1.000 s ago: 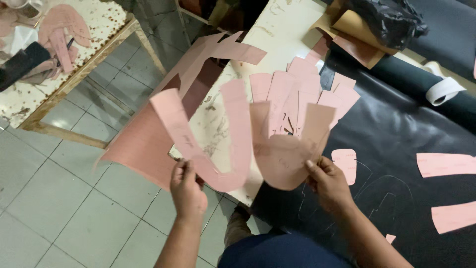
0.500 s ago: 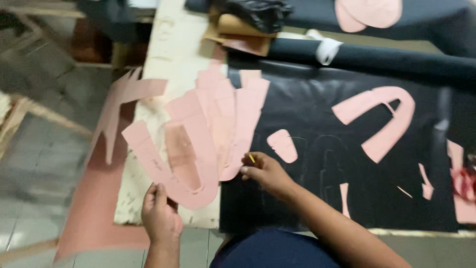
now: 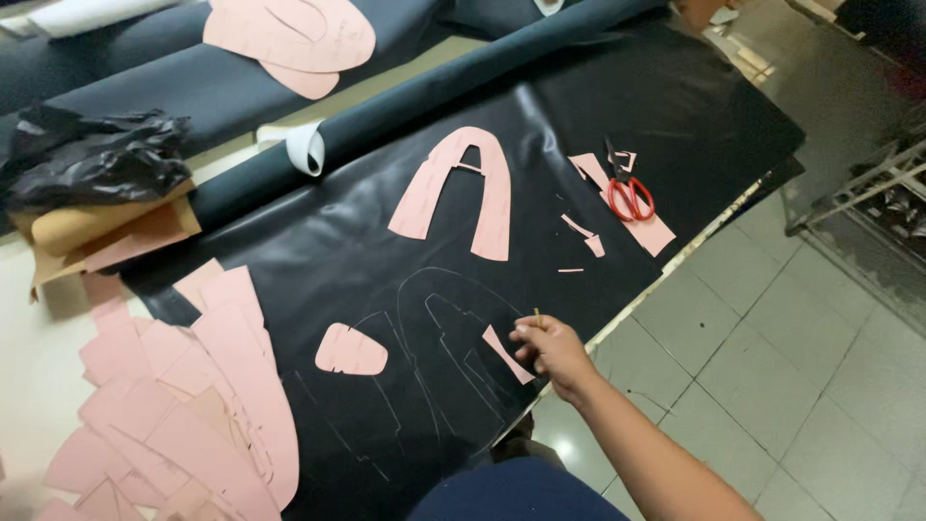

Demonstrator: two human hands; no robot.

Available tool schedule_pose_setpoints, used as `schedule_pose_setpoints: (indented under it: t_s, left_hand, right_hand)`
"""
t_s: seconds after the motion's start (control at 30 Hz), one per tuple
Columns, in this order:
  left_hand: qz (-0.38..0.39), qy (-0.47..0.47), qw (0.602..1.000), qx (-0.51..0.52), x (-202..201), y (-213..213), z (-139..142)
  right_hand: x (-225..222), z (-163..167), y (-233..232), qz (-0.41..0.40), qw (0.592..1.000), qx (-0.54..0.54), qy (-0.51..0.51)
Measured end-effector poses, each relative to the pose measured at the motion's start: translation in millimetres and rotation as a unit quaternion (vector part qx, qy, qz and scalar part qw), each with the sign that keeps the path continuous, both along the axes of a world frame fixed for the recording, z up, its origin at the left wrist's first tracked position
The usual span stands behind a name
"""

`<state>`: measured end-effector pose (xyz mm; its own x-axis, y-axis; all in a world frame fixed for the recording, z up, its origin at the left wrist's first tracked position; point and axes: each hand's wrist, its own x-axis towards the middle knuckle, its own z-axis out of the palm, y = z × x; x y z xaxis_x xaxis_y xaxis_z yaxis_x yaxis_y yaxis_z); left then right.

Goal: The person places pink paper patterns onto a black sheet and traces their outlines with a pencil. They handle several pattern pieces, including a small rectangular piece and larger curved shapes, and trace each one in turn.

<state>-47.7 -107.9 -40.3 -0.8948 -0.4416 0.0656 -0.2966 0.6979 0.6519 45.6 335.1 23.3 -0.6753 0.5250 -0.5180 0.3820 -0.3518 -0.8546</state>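
Note:
My right hand (image 3: pixel 552 353) rests near the front edge of a black sheet of material (image 3: pixel 318 241), fingers closed on a thin yellowish pencil (image 3: pixel 536 313). Its fingertips lie beside a narrow pink strip (image 3: pixel 503 353). Faint traced outlines (image 3: pixel 434 338) mark the sheet just left of the hand. A small rounded pink pattern piece (image 3: pixel 350 350) lies further left. A stack of pink pattern pieces (image 3: pixel 183 405) sits at the lower left. A large pink arch-shaped piece (image 3: pixel 463 193) lies above the hand. My left hand is out of view.
Red-handled scissors (image 3: pixel 627 198) lie on a pink strip (image 3: pixel 641 227) at the right. A rolled dark material (image 3: pixel 434 92) crosses the back, more pink pieces (image 3: pixel 289 39) behind it. A black plastic bag (image 3: pixel 92 159) sits on brown paper (image 3: pixel 106 232). Tiled floor (image 3: pixel 772 367) lies right.
The view has swung right. The stack of pink pieces now lies on the table, my left hand has left the view, and my right hand has moved right along the sheet's edge.

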Motion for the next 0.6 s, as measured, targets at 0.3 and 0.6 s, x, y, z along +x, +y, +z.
schedule_pose_setpoints:
  t_s: [0.3,0.6]
  left_hand:
    - [-0.397,0.065,0.915,0.009,33.5,111.1,-5.2]
    - [-0.38,0.11,0.918,-0.006,74.3,224.8,-5.9]
  right_hand:
    - [4.4,13.5,96.2,-0.106,0.981,0.159,0.016]
    - [3.2,0.2,214.0,0.003,0.842,0.517,-0.155]
